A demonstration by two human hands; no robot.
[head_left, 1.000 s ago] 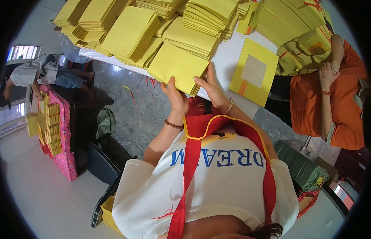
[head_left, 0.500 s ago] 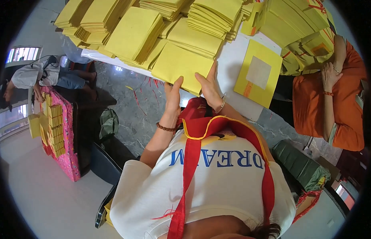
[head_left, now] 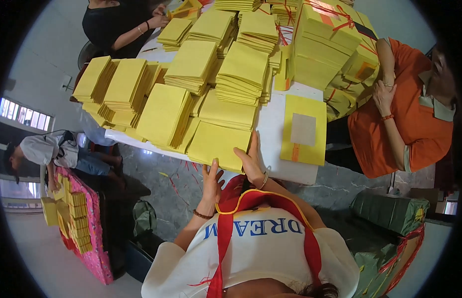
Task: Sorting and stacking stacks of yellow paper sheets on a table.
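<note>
A flat stack of yellow paper lies at the table's near edge, its front corner toward me. My right hand grips its right side, thumb on the top sheet and fingers along the edge. At the front edge of the same stack is my left hand, fingers apart and tips close to the paper; whether they touch it is hard to see. Right of my right hand lies a single yellow sheet with a pale square and an orange mark. More yellow stacks stand directly behind and to the left.
The white table carries tall yellow bundles tied with red string. A person in orange sits at the right, arms folded. Someone in black handles yellow paper at the far left. Another person works at a pink-covered table.
The view has tilted up, showing more of the table's far side. My left hand's thumb has come off the stack's top to its front edge. My right hand stays on the stack.
</note>
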